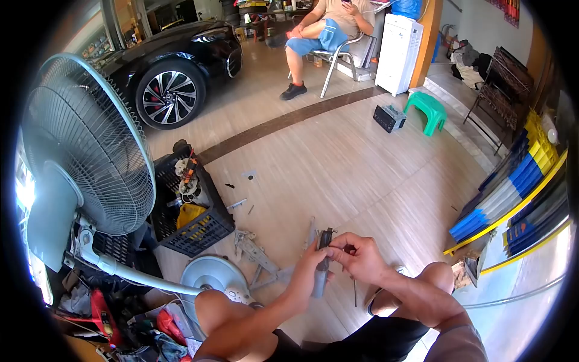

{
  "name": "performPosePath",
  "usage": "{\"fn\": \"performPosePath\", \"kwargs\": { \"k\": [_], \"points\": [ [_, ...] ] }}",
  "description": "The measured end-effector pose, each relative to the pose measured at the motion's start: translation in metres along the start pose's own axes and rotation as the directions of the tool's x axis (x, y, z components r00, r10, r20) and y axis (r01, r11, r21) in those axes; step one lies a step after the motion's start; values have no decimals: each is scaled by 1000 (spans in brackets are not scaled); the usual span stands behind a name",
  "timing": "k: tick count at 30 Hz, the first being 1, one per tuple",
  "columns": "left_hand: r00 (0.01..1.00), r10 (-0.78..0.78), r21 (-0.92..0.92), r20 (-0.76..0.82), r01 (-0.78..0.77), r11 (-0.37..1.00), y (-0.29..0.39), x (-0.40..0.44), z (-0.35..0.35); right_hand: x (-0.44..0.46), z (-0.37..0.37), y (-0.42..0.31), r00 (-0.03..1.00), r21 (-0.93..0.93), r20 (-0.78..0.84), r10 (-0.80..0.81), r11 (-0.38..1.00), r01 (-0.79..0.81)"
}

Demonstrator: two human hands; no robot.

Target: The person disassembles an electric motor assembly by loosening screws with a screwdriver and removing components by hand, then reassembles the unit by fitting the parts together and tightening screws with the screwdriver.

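Note:
My left hand (313,262) is wrapped round a cylindrical motor-like part, with a dark, narrow upper end (326,238) and a grey, round lower body (319,285). It is held roughly upright between my knees. Against the upper side of this part, the thumb and fingers of my right hand (360,256) are pinched together; whatever lies between them is too small to make out. Below the right hand shows a thin dark rod (355,294). On the floor left of my hands is a metal linkage (256,250) with crossed arms.
A standing fan (90,145) with a round base (211,274) is at left, beside a black crate (202,232) of parts. Behind are a black car (199,54) and a seated person (338,30). A green stool (427,108) and car radio (389,118) stand farther right.

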State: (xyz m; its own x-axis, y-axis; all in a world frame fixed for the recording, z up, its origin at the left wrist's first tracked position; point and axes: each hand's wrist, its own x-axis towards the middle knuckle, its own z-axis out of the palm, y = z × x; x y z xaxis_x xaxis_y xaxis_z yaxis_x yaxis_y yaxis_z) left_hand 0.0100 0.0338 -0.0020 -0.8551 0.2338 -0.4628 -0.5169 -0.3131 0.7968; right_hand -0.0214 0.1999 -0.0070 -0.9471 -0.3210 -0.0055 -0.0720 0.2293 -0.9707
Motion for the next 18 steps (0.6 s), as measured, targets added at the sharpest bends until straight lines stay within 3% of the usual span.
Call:
{"fn": "performPosePath", "kwargs": {
  "k": [18],
  "points": [
    [1000, 26, -49, 3, -26, 998, -9, -2, -11, 7, 3, -6, 987, 42, 93, 131, 990, -136]
  ]
}}
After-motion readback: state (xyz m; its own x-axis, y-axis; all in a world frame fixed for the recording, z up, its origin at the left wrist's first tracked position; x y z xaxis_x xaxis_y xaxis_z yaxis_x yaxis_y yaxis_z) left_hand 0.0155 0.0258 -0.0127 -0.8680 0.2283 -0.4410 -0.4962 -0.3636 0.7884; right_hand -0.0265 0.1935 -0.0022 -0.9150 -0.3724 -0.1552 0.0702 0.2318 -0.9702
